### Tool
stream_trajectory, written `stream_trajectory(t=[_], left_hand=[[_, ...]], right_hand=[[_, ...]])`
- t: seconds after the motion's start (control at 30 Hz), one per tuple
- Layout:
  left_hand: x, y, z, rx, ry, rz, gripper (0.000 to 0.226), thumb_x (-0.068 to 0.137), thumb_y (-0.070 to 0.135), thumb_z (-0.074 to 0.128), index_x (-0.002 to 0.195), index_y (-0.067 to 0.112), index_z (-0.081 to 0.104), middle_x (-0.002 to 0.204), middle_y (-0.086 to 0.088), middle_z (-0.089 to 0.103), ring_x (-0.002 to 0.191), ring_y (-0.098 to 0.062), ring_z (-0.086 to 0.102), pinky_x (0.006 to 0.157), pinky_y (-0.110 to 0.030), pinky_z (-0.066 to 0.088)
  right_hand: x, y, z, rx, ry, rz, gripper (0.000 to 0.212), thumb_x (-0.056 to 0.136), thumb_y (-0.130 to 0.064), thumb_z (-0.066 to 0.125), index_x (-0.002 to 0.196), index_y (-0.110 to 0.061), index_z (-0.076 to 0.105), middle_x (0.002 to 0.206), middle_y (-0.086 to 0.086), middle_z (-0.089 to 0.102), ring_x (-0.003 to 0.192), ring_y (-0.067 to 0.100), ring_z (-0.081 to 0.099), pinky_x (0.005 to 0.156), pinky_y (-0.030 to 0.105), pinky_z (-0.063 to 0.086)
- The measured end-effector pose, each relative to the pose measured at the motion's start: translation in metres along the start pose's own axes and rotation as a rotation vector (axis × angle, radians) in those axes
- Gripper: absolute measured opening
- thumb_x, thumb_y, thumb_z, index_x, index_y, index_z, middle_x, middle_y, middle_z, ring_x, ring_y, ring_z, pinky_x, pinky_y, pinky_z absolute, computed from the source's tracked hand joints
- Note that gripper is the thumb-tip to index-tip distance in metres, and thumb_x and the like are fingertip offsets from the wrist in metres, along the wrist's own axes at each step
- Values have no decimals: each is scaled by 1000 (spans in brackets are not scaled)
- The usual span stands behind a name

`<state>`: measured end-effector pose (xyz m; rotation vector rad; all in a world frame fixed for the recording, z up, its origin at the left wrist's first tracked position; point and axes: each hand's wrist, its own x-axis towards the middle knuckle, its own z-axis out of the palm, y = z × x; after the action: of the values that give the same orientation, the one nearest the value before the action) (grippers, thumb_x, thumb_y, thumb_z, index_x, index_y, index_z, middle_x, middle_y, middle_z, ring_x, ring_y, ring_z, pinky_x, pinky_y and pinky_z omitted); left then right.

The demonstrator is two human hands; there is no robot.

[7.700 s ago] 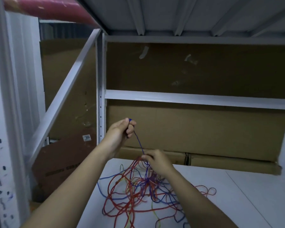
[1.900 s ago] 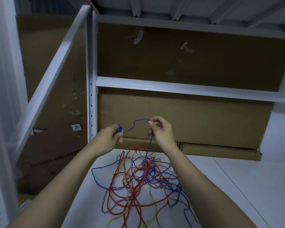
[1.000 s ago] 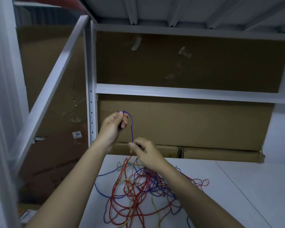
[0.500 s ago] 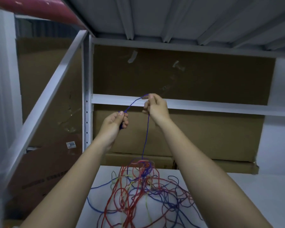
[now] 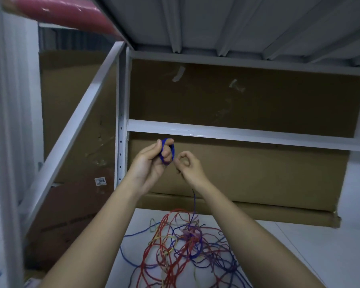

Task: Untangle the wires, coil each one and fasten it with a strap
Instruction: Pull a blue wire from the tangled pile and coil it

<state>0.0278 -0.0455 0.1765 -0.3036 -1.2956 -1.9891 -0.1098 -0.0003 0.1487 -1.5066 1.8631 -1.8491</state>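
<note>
Thin blue wire, partly wound into a small coil round the left hand fingers; the right hand pinches its free length, which runs down into the red, blue and yellow wire tangle on the white table. Judged early: no coil finished, no strap visible, most wires unsorted.

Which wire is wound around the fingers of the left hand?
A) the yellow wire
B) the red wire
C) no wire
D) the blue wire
D: a small coil of blue wire is looped around the fingers of the left hand, and a blue strand runs down past the right hand into the tangle on the shelf.
</note>
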Motion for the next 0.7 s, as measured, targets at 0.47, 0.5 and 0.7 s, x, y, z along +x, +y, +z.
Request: stream_trajectory(t=[0.47, 0.5, 0.7], left_hand=[[4, -27, -44, 1308, 26, 182, 20, 103, 14, 35, 104, 7, 53, 104, 4, 64, 95, -9, 62, 92, -27, 47], [4, -27, -48, 1462, -16, 148, 18, 102, 16, 36, 100, 8, 52, 99, 7, 62, 93, -11, 61, 88, -30, 47], [-9, -33, -58, 1562, -224, -234, 28, 103, 19, 35, 86, 6, 53, 79, -6, 60, 73, -16, 54, 69, -26, 41]], right_hand=[[-60, 4, -3, 91, -379, 159, 15, 93, -9, 59, 78, -12, 58, 57, 4, 57, 52, 15, 54, 51, 20, 44], [-61, 5, -5, 92, -416, 190, 15, 92, -9, 59, 78, -12, 58, 59, 4, 58, 56, 17, 55, 54, 21, 44], [-56, 17, -17, -17, -284, 165, 10, 90, -7, 61, 83, -13, 64, 68, 1, 52, 63, 10, 46, 57, 17, 36]])
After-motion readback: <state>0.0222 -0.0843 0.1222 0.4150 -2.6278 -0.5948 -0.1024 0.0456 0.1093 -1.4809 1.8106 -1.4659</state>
